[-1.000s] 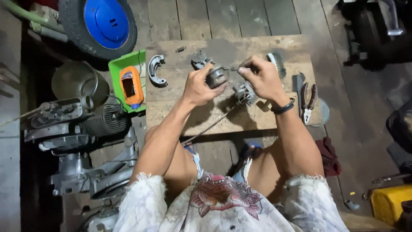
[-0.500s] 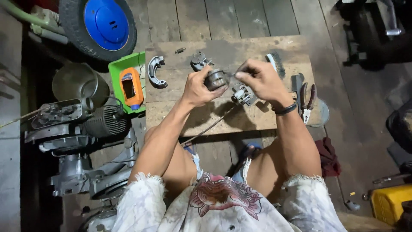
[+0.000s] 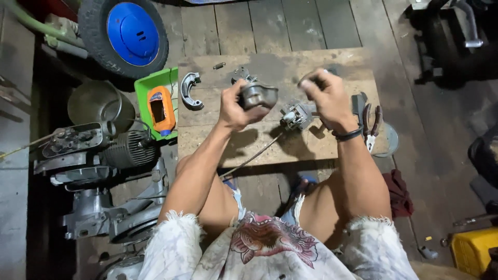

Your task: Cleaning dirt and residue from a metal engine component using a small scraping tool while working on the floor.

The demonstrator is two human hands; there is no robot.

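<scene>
My left hand (image 3: 234, 106) grips a grey metal bowl-shaped part (image 3: 258, 95), lifted a little above the wooden board (image 3: 218, 137). My right hand (image 3: 324, 98) is closed in a loose fist over the board, and whatever small thing it holds is hidden by the fingers. Between the hands, a small metal carburetor body (image 3: 296, 116) lies on the board, with a thin cable (image 3: 249, 158) trailing toward me.
A curved brake shoe (image 3: 189, 91) and a small spring (image 3: 219, 65) lie on the board's left. Red-handled pliers (image 3: 371, 124) rest at its right edge. A green tray with an orange bottle (image 3: 161, 110), a blue-hubbed wheel (image 3: 127, 33) and an engine (image 3: 93, 150) stand to the left.
My left hand has lifted the bowl-shaped part off the carburetor body, which now lies separate on the board. My right hand has risen and closed.
</scene>
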